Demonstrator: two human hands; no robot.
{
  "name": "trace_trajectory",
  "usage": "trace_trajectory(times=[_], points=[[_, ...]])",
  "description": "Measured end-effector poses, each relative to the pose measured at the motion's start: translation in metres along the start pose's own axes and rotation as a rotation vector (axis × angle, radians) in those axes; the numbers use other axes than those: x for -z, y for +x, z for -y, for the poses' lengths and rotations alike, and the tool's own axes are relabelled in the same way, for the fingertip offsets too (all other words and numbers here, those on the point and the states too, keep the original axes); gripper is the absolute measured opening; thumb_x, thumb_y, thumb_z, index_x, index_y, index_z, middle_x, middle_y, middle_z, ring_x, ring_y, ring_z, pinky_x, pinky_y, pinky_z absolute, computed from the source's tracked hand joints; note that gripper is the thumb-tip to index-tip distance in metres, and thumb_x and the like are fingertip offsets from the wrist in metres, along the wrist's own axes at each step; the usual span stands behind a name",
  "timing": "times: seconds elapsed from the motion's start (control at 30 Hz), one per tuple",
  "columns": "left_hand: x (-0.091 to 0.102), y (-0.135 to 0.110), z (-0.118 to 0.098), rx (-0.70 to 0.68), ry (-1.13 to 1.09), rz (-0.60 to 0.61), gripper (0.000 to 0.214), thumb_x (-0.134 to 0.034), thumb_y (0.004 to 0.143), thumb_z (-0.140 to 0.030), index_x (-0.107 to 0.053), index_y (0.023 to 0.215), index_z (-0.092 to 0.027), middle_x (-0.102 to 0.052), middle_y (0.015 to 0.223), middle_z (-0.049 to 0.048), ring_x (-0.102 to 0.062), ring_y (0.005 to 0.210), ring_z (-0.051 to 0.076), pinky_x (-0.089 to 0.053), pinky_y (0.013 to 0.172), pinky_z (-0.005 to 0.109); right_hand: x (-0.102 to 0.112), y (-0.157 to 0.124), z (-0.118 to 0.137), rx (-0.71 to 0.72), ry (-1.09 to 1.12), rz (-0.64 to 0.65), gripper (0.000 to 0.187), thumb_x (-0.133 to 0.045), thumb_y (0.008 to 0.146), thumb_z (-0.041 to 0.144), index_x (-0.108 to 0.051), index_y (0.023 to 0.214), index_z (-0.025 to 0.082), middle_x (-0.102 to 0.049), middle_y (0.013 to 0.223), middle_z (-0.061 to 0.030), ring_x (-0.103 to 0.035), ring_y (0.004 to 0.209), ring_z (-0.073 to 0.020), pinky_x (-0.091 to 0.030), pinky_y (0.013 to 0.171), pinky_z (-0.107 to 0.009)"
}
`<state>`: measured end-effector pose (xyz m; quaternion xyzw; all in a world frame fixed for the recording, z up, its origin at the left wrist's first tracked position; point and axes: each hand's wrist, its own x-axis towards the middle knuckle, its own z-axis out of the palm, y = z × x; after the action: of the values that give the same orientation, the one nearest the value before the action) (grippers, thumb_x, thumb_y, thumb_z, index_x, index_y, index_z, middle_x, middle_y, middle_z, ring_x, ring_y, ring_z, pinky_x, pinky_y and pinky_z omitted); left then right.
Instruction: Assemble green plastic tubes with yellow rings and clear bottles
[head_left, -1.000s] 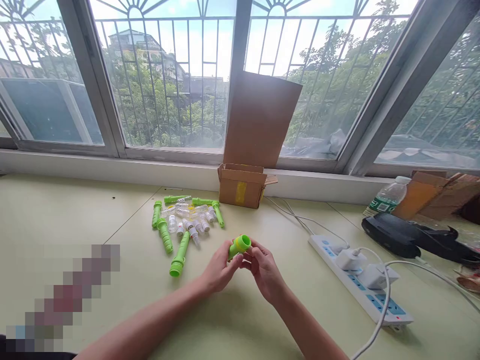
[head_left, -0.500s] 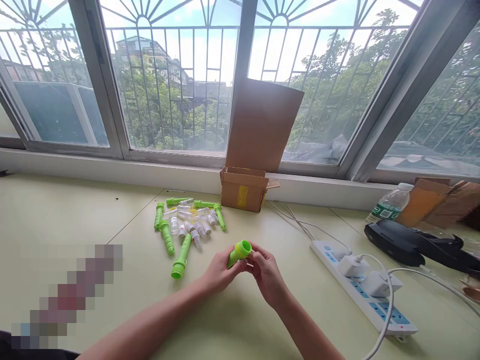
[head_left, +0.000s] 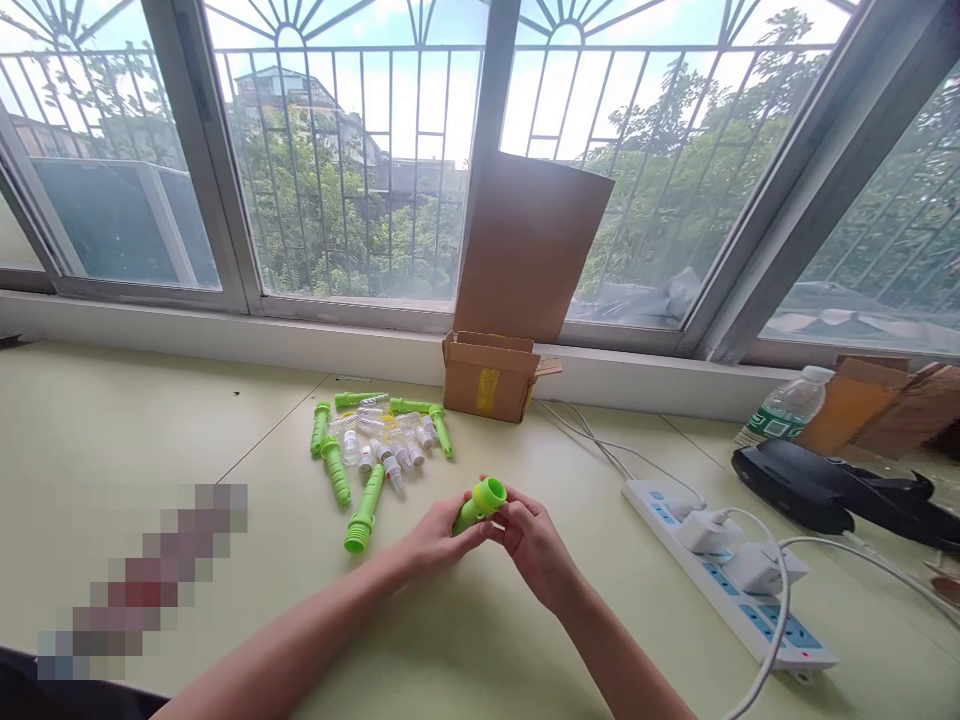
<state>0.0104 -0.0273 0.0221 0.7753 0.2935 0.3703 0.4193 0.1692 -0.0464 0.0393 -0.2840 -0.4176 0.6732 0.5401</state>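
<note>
The table (head_left: pixel 150 420) is pale green and runs along a window sill.

1. Left of centre, a group of loose green tubes (head_left: pixel 331 468) and small clear bottles (head_left: pixel 386 440) lies flat on the table. One of these tubes (head_left: pixel 364 510) lies nearest the hands, with its ribbed end toward the viewer.
2. The left hand (head_left: pixel 433 540) is held just above the table, right of that group. Its fingers (head_left: pixel 452 530) are pressed together, pinching the narrow lower end of the green tube (head_left: pixel 481 502).
3. The green tube is clear of the table, between both hands at the centre of the view. It is tilted, with its wide round mouth pointing up and to the right.
4. The right hand (head_left: pixel 538 548) meets the tube from the right. Its fingers (head_left: pixel 521 510) are curled and close on the tube just below the wide mouth.
5. Beyond the hands, an open cardboard box (head_left: pixel 489 378) stands against the sill, with a cardboard sheet (head_left: pixel 531 245) leaning upright behind it.
6. To the right, a white power strip (head_left: pixel 739 590) lies on the table with two chargers (head_left: pixel 709 530) plugged in.
7. At far right, a water bottle (head_left: pixel 784 408) lies on its side near a black object (head_left: pixel 825 485).
</note>
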Motion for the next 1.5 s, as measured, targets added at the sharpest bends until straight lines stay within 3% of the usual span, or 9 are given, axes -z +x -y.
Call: trace_trajectory(times=[0.1,0.27,0.47,0.6,0.83,1.17,1.37,1.5], points=[[0.003,-0.001,-0.001,-0.055,0.179,-0.076,0.035,-0.045,0.092,-0.041,-0.052,0.116,-0.017,-0.058,0.107,0.0089,-0.054,0.096,0.021,-0.044,0.084,0.033,0.002,0.001,0.001,0.039,-0.001,-0.066,0.023,-0.065,0.076,0.025,-0.072,0.098,0.021,-0.069,0.089,-0.0050,-0.059,0.078,-0.0173,-0.051,0.076,-0.033],[0.005,0.000,0.004,-0.158,0.624,-0.163,0.035,-0.050,0.085,-0.029,-0.050,0.119,-0.018,-0.054,0.104,0.0102,-0.052,0.099,0.024,-0.043,0.089,0.040,0.003,0.003,0.000,0.084,-0.053,-0.174,0.021,-0.066,0.074,0.028,-0.073,0.092,0.020,-0.070,0.089,-0.0055,-0.060,0.083,-0.0202,-0.049,0.083,-0.038],[0.001,0.000,0.011,0.009,0.908,-0.118,0.028,-0.051,0.087,-0.032,-0.052,0.111,-0.018,-0.058,0.096,0.0078,-0.059,0.077,0.021,-0.045,0.063,0.030,0.008,0.004,-0.005,0.157,-0.231,-0.274,0.030,-0.064,0.076,0.035,-0.073,0.103,0.022,-0.071,0.098,-0.0059,-0.059,0.094,-0.0226,-0.043,0.092,-0.039],[-0.001,0.001,0.012,0.101,0.915,-0.109,0.024,-0.047,0.092,-0.040,-0.055,0.098,-0.018,-0.064,0.090,0.0063,-0.062,0.074,0.021,-0.040,0.058,0.027,0.008,0.004,-0.008,0.164,-0.312,-0.293,0.036,-0.064,0.076,0.039,-0.072,0.107,0.023,-0.072,0.102,-0.0073,-0.058,0.101,-0.0258,-0.041,0.093,-0.041],[-0.001,0.002,0.008,0.098,0.913,-0.092,0.018,-0.046,0.093,-0.034,-0.054,0.094,-0.018,-0.066,0.089,0.0054,-0.063,0.071,0.019,-0.035,0.055,0.026,0.006,0.003,-0.008,0.198,-0.355,-0.298,0.033,-0.064,0.077,0.039,-0.073,0.106,0.025,-0.072,0.105,-0.0051,-0.056,0.110,-0.0262,-0.038,0.097,-0.039],[0.006,0.000,0.009,0.038,0.799,-0.014,0.014,-0.047,0.092,-0.031,-0.051,0.094,-0.019,-0.063,0.094,0.0041,-0.061,0.074,0.019,-0.039,0.060,0.026,0.014,0.006,-0.006,0.198,-0.375,-0.321,0.033,-0.067,0.075,0.042,-0.075,0.099,0.022,-0.073,0.095,-0.0066,-0.059,0.093,-0.0238,-0.043,0.087,-0.037],[0.007,-0.002,0.006,-0.008,0.535,0.063,0.012,-0.047,0.090,-0.028,-0.053,0.094,-0.019,-0.064,0.091,0.0037,-0.059,0.075,0.017,-0.042,0.065,0.025,0.009,0.003,0.001,0.146,-0.316,-0.264,0.031,-0.067,0.074,0.041,-0.073,0.098,0.022,-0.072,0.091,-0.0054,-0.059,0.084,-0.0205,-0.045,0.080,-0.034],[0.006,-0.003,0.005,-0.010,0.440,0.074,0.016,-0.042,0.091,-0.026,-0.053,0.099,-0.018,-0.065,0.083,0.0036,-0.057,0.067,0.016,-0.040,0.061,0.025,0.005,0.001,0.006,0.129,-0.293,-0.241,0.021,-0.064,0.075,0.036,-0.075,0.085,0.021,-0.071,0.086,-0.0041,-0.057,0.075,-0.0176,-0.044,0.076,-0.032]])
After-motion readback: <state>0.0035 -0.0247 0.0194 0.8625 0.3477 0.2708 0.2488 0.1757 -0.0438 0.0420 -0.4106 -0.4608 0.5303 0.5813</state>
